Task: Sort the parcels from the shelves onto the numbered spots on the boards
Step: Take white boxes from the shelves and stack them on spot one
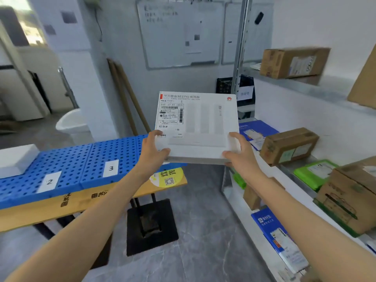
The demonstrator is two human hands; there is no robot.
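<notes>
A white box (203,127) is held in the air between the shelves (335,89) and the blue board (81,157). The left hand (152,151) and right hand (240,157) each grip a near corner, thumbs on top. Its far end looks unsupported, so it could tip and slip to the floor, or land on the wrong spot near label 3 (110,168).

Head view – looks forward, downward; close above both forearms.
</notes>
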